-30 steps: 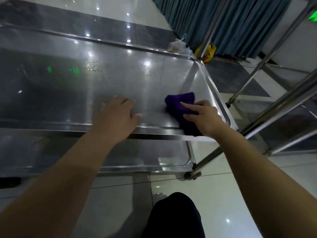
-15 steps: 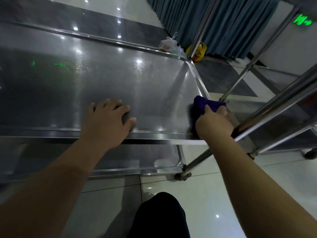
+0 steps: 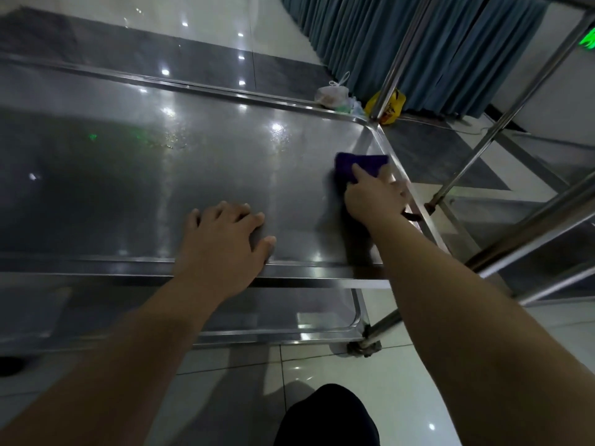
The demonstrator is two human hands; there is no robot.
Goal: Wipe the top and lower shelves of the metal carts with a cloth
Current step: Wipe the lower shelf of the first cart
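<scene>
The floor (image 3: 370, 397) is glossy pale tile, crossed at the far side by a broad dark grey band (image 3: 161, 56); small bright spots of light reflect in both. A pleated blue-green curtain (image 3: 450, 49) hangs at the upper right beside a pale wall (image 3: 547, 101); a knotted white plastic bag (image 3: 331, 94) and a yellow bag (image 3: 391, 106) lie at its foot; a green lit sign (image 3: 587, 41) glows at the right edge.

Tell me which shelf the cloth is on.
The top shelf: the right hand holds the purple cloth against it near its right rim. The lower shelf shows none.
</scene>
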